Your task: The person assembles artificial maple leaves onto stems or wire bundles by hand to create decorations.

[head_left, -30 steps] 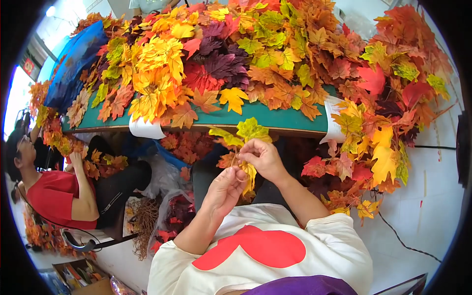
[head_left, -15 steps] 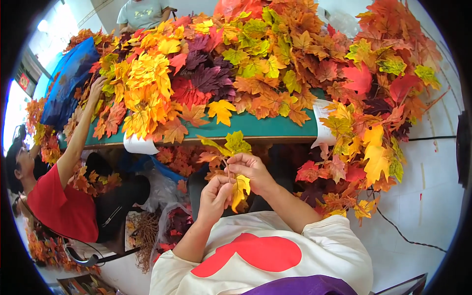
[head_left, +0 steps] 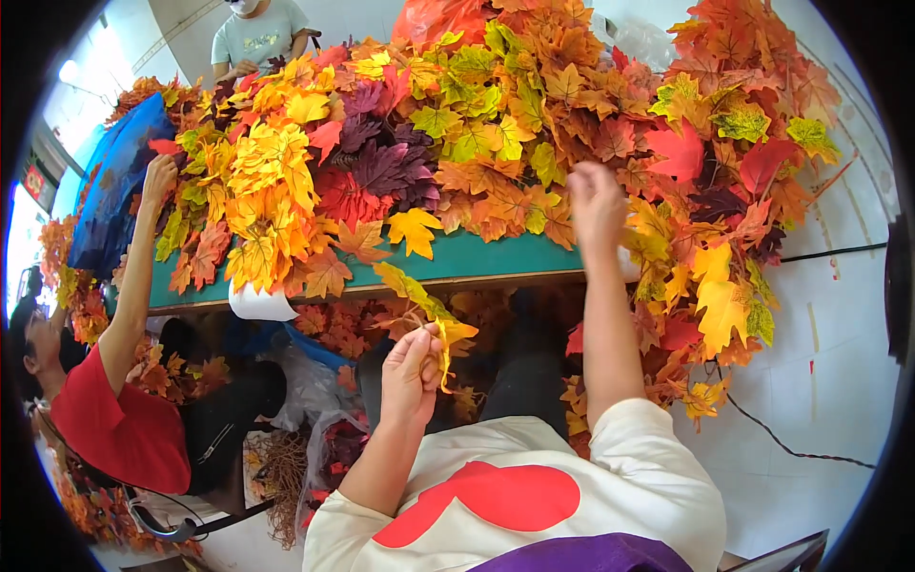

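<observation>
My left hand (head_left: pixel 408 374) is closed in front of the table edge. Its thumb and fingers pinch a small sprig of artificial maple leaves (head_left: pixel 426 303), one yellow-green and one yellow-orange, by the stem end. My right hand (head_left: pixel 599 205) is raised over the table's front edge, close to the pile of orange maple leaves (head_left: pixel 510 195). It is smeared by motion, so its fingers and anything in them cannot be made out. Bright yellow-orange leaves (head_left: pixel 276 172) and dark purple leaves (head_left: pixel 386 162) lie in heaps beyond my left hand.
The green table (head_left: pixel 477 255) carries heaped leaves, some hanging over its right end. A co-worker in a red top (head_left: pixel 124 419) reaches over it from the left, by a blue bag (head_left: pixel 124 181). Another person (head_left: pixel 257 38) is at the far side. A white paper (head_left: pixel 262 303) hangs at the edge.
My right hand has left the sprig and moved up and right to the leaf pile. My left hand keeps the sprig. The co-worker's hand has shifted slightly left and holds a red leaf.
</observation>
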{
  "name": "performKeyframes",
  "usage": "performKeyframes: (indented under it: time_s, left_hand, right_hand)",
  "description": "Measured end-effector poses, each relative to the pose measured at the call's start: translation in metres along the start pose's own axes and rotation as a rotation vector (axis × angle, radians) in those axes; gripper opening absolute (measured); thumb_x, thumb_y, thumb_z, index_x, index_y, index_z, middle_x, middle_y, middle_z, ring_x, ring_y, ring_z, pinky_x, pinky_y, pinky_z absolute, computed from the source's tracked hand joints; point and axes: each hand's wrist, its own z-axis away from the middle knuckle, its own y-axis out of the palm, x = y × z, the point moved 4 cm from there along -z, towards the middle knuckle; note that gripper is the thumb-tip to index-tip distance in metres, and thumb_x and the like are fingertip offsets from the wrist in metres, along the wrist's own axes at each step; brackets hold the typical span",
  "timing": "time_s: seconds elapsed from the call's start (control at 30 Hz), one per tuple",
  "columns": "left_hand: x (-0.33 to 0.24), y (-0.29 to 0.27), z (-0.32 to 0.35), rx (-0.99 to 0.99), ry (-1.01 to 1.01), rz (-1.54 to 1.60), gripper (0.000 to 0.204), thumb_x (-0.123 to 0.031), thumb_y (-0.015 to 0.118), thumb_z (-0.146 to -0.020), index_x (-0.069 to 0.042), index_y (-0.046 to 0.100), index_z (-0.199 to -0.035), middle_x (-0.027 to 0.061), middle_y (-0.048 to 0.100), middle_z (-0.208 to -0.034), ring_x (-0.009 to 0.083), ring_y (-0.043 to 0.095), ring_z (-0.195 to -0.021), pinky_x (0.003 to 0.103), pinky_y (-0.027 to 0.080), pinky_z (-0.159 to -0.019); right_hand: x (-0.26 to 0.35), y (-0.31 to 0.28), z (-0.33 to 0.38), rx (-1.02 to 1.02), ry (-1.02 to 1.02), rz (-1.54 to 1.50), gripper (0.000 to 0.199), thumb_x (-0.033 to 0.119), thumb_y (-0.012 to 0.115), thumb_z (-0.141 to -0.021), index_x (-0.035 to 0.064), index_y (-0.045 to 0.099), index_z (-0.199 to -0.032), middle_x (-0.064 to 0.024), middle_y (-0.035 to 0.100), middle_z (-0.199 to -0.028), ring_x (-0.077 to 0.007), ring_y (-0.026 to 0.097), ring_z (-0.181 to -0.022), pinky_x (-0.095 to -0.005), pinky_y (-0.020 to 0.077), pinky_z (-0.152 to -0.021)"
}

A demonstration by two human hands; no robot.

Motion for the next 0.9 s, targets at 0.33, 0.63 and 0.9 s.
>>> performKeyframes:
  time_s: [0.33,0.63,0.9]
  left_hand:
    - [0.003,0.009,-0.006,0.030,-0.045,0.017,0.017,-0.013,0.051,-0.089,-0.001,0.056,-0.100,0.0010,0.058,-0.075,0.0022,0.036,-0.046,0.015,0.027,-0.041]
    - [0.006,0.010,-0.005,0.061,-0.091,0.041,0.017,-0.014,0.051,-0.089,-0.003,0.057,-0.100,0.0005,0.057,-0.075,0.0025,0.037,-0.048,0.016,0.029,-0.042]
    - [0.001,0.011,-0.010,0.004,-0.062,0.026,0.024,-0.018,0.053,-0.088,-0.003,0.054,-0.106,0.0022,0.058,-0.090,0.0046,0.038,-0.054,0.018,0.030,-0.046]
  right_hand:
    - [-0.136,0.021,-0.052,0.004,0.240,0.287,0.015,0.014,0.062,-0.077,0.0006,0.064,-0.083,-0.0167,0.063,-0.080,-0.0321,0.060,-0.077,-0.0390,0.0466,-0.069]
    - [-0.096,-0.006,-0.048,-0.117,0.040,-0.029,0.014,0.015,0.059,-0.082,0.0011,0.061,-0.084,-0.0140,0.062,-0.083,-0.0271,0.058,-0.076,-0.0338,0.0454,-0.069]
    - [0.029,-0.017,-0.026,-0.112,-0.570,0.007,0.013,0.010,0.064,-0.070,0.0053,0.052,-0.070,-0.0073,0.060,-0.088,-0.0260,0.051,-0.100,-0.0417,0.0362,-0.089]
